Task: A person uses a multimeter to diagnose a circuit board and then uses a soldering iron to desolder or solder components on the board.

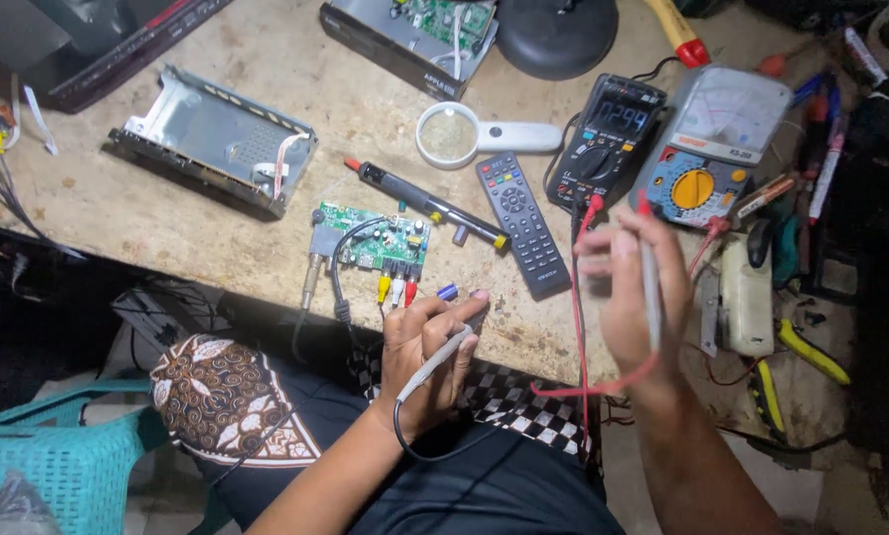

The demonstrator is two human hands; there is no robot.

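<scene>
My left hand (427,357) grips a grey test probe (444,352) with a black lead, its tip near the bench's front edge, just right of a small green circuit board (375,241) with coloured plugs. My right hand (635,297) is raised and blurred, holding a second probe (651,282) upright, with a red lead (588,386) looping below it. The red lead runs up to a black digital multimeter (603,142). An analogue meter (707,149) with a yellow dial sits beside it.
A black remote control (522,223), a black desoldering pump (430,205), a white magnifying glass (464,134) and an open metal case (212,139) lie on the worn bench (167,228). Pens, pliers and tools crowd the right side. A teal plastic stool (58,456) stands lower left.
</scene>
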